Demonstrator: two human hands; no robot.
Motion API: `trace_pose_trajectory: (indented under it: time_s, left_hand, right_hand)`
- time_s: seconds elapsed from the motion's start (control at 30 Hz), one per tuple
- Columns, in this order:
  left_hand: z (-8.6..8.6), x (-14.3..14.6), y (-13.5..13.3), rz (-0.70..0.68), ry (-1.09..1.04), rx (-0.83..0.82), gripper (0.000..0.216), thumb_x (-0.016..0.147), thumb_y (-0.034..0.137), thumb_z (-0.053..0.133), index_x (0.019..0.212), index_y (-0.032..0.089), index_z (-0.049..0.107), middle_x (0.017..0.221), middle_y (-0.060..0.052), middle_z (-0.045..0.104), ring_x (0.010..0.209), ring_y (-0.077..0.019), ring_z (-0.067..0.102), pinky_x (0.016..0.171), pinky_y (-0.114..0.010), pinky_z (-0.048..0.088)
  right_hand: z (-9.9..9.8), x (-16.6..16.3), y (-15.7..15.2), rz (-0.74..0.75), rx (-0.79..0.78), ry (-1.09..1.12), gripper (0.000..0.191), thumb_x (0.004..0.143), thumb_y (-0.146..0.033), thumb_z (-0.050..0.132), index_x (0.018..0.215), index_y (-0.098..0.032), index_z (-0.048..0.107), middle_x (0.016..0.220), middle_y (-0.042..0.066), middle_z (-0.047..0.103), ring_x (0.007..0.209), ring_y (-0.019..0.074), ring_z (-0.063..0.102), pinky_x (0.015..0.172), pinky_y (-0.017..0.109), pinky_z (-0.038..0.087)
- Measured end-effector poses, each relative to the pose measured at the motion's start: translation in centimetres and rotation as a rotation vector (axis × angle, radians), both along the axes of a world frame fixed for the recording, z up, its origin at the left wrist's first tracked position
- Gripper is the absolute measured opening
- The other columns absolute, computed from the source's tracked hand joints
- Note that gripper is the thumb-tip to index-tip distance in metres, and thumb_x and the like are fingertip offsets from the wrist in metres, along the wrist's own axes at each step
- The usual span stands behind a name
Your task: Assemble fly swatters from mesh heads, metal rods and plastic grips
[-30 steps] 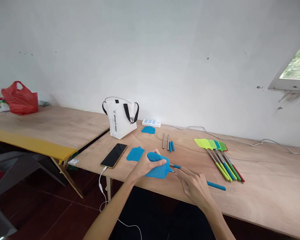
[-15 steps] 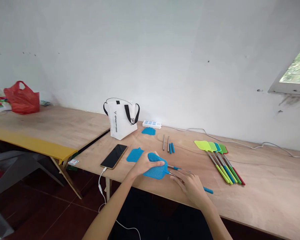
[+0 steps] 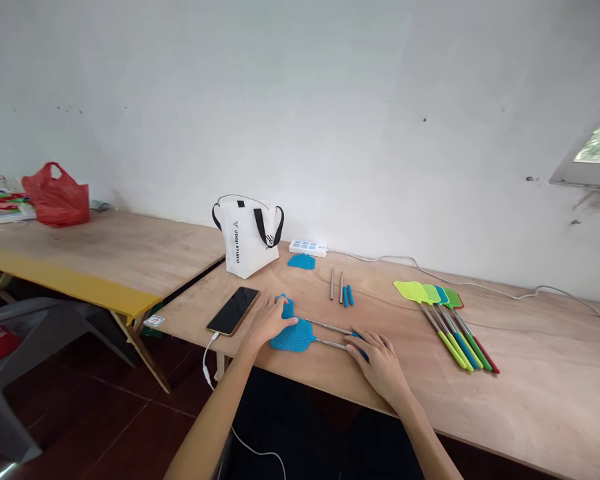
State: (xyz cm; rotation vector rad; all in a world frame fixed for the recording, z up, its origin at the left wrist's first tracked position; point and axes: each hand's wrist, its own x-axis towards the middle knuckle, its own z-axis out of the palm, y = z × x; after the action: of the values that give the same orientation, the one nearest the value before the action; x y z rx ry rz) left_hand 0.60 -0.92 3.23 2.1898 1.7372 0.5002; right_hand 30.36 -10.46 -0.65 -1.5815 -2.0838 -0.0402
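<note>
A blue mesh swatter head [image 3: 291, 337] lies flat near the front edge of the wooden table [image 3: 530, 373]. A thin metal rod [image 3: 330, 345] runs from it to the right. My right hand [image 3: 377, 360] lies over the rod's blue handle [image 3: 360, 337], fingers curled around it. My left hand [image 3: 266, 321] is stretched out flat, its fingertips on a second blue head [image 3: 286, 307] just behind the first. Another metal rod [image 3: 330, 326] lies between the two hands.
A phone [image 3: 233, 311] on a white cable lies left of my left hand. Behind are a white tote bag [image 3: 247, 243], a power strip [image 3: 307, 247], a blue head [image 3: 301, 262] and loose rods [image 3: 341, 287]. Several finished swatters [image 3: 450, 320] lie right. A red bag [image 3: 57, 197] sits far left.
The blue swatter was held up between both hands and now lies on the table. My left hand has let go of its head and moved left onto the other head.
</note>
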Motion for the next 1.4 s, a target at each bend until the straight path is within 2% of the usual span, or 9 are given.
trace_pose_trajectory:
  time_s: [0.17, 0.4, 0.53, 0.6, 0.8, 0.93, 1.07, 1.23, 1.4]
  left_hand:
    - [-1.0, 0.7, 0.2, 0.057, 0.137, 0.101, 0.045, 0.101, 0.049, 0.041, 0.127, 0.019, 0.063, 0.143, -0.018, 0.054, 0.135, -0.0389, 0.046, 0.107, -0.051, 0.038]
    - [-1.5, 0.2, 0.7, 0.099, 0.219, 0.106, 0.052, 0.106, 0.040, 0.025, 0.141, 0.022, 0.059, 0.151, -0.018, 0.046, 0.139, -0.0393, 0.043, 0.106, -0.051, 0.039]
    - [-1.7, -0.1, 1.1, 0.080, 0.215, 0.052, 0.048, 0.104, 0.030, 0.030, 0.146, 0.030, 0.054, 0.160, -0.014, 0.036, 0.146, -0.0392, 0.035, 0.107, -0.050, 0.038]
    - [-1.9, -0.2, 1.2, 0.092, 0.205, 0.044, 0.048, 0.103, 0.031, 0.034, 0.147, 0.028, 0.051, 0.161, -0.015, 0.036, 0.146, -0.0404, 0.034, 0.107, -0.050, 0.037]
    - [-1.7, -0.5, 1.4, 0.210, 0.184, 0.158, 0.060, 0.096, 0.042, 0.054, 0.147, 0.011, 0.043, 0.140, -0.028, 0.055, 0.127, -0.0448, 0.051, 0.101, -0.053, 0.040]
    - [-1.2, -0.7, 1.8, 0.251, -0.034, 0.167, 0.071, 0.086, 0.035, 0.068, 0.147, 0.012, 0.040, 0.141, -0.025, 0.052, 0.126, -0.0427, 0.053, 0.101, -0.052, 0.043]
    - [0.3, -1.0, 2.0, 0.276, -0.510, 0.323, 0.066, 0.082, 0.022, 0.068, 0.143, 0.021, 0.044, 0.136, -0.015, 0.058, 0.122, -0.0306, 0.060, 0.099, -0.041, 0.048]
    - [2.7, -1.1, 1.0, 0.278, -1.143, 0.326, 0.043, 0.079, 0.044, 0.077, 0.112, 0.018, 0.065, 0.106, -0.007, 0.071, 0.096, -0.0238, 0.068, 0.084, -0.033, 0.055]
    - [4.1, 0.1, -0.2, 0.203, -1.310, 0.201, 0.045, 0.070, 0.056, 0.082, 0.088, 0.017, 0.070, 0.083, -0.003, 0.070, 0.077, -0.0197, 0.066, 0.072, -0.030, 0.053]
  right_hand:
    - [0.2, 0.4, 0.3, -0.034, -0.015, 0.061, 0.034, 0.105, -0.040, 0.041, 0.115, -0.033, 0.072, 0.120, 0.002, 0.073, 0.112, 0.0233, 0.063, 0.098, 0.042, 0.043]
    - [0.2, 1.0, 0.5, -0.151, -0.032, 0.104, 0.030, 0.101, -0.042, 0.046, 0.108, -0.028, 0.072, 0.105, 0.006, 0.071, 0.105, 0.0256, 0.063, 0.086, 0.037, 0.043]
    - [0.2, 1.3, 0.5, -0.199, -0.070, 0.097, 0.032, 0.101, -0.044, 0.046, 0.096, -0.028, 0.074, 0.096, 0.005, 0.069, 0.101, 0.0256, 0.063, 0.084, 0.037, 0.041]
    - [0.1, 1.4, 0.6, -0.186, -0.071, 0.115, 0.036, 0.102, -0.044, 0.043, 0.090, -0.027, 0.072, 0.094, 0.006, 0.069, 0.098, 0.0250, 0.063, 0.082, 0.037, 0.041]
    - [-0.5, 1.4, 0.9, -0.148, 0.023, 0.132, 0.044, 0.106, -0.045, 0.030, 0.083, -0.024, 0.062, 0.091, 0.006, 0.070, 0.095, 0.0253, 0.064, 0.079, 0.037, 0.041]
    - [-0.7, 1.6, 1.0, -0.186, 0.034, 0.200, 0.043, 0.105, -0.050, 0.031, 0.086, -0.025, 0.060, 0.090, 0.005, 0.071, 0.090, 0.0241, 0.066, 0.076, 0.035, 0.043]
    - [-0.1, 1.4, 0.7, -0.257, 0.023, 0.286, 0.043, 0.105, -0.053, 0.029, 0.093, -0.026, 0.060, 0.092, 0.004, 0.070, 0.085, 0.0232, 0.066, 0.068, 0.031, 0.043]
    - [0.8, 1.1, 0.2, -0.250, 0.114, 0.343, 0.049, 0.105, -0.057, 0.027, 0.097, -0.026, 0.064, 0.087, 0.005, 0.065, 0.080, 0.0217, 0.063, 0.061, 0.028, 0.040]
    - [0.9, 1.0, 0.4, -0.135, 0.200, 0.461, 0.046, 0.105, -0.053, 0.033, 0.101, -0.022, 0.066, 0.088, 0.007, 0.067, 0.078, 0.0205, 0.064, 0.069, 0.029, 0.047]
